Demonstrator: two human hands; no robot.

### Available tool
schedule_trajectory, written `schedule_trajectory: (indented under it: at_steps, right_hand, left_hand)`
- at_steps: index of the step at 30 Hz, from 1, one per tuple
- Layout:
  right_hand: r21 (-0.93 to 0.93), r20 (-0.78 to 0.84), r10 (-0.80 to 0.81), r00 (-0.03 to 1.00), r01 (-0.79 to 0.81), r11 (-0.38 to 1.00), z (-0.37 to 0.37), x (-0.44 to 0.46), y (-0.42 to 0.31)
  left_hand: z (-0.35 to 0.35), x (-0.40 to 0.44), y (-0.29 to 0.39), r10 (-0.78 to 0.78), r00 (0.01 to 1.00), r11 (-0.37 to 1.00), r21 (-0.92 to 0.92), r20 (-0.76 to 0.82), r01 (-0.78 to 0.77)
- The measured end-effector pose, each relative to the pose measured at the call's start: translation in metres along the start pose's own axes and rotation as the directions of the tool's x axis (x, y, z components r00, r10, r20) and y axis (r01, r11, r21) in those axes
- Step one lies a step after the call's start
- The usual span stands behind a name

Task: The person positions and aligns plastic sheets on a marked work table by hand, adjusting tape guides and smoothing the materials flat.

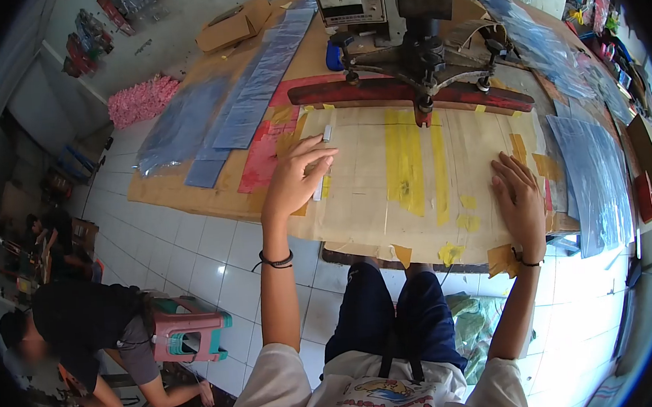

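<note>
My left hand (294, 177) is over the left edge of a tan board (363, 193) marked with yellow tape strips (405, 164). Its fingers are apart and nothing shows between them. Close to its fingertips, a small white strip (327, 133) lies on the board, and another pale piece (318, 190) shows beside the palm. My right hand (519, 201) rests flat near the board's right edge, fingers stretched out, close to brown tape (518, 148). Beyond both hands, a red curved bar (363, 90) on a black metal press (430, 64) spans the board's far side.
Blue plastic sheets (257, 87) lie at the left, with more plastic packs (596, 177) at the right. A cardboard box (233, 25) and a control unit (348, 1) stand behind. At lower left, a person (85, 326) bends near a pink and green stool (190, 330).
</note>
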State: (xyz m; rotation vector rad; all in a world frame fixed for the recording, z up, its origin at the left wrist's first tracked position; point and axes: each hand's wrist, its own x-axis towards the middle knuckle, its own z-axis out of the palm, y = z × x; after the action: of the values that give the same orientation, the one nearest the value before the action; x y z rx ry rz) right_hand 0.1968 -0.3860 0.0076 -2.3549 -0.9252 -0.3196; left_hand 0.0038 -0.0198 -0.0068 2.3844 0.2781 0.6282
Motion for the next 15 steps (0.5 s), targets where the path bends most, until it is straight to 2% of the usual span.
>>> schedule_trajectory:
  at_steps: [3, 9, 15]
  right_hand:
    - [-0.028, 0.018, -0.04, 0.999, 0.041, 0.999, -0.001, -0.002, -0.001]
    - [-0.055, 0.02, -0.07, 0.997, 0.071, 0.996, 0.003, -0.003, 0.006]
    - [-0.047, 0.023, -0.081, 0.996, 0.082, 0.996, -0.001, -0.003, 0.002]
  left_hand:
    - [0.0, 0.001, -0.005, 0.109, 0.994, 0.987, 0.118, -0.012, -0.107]
    - [0.002, 0.0, 0.005, -0.011, 1.0, 1.0, 0.015, -0.009, 0.011]
    - [0.002, 0.0, -0.003, 0.101, 0.995, 0.985, 0.143, -0.016, -0.097]
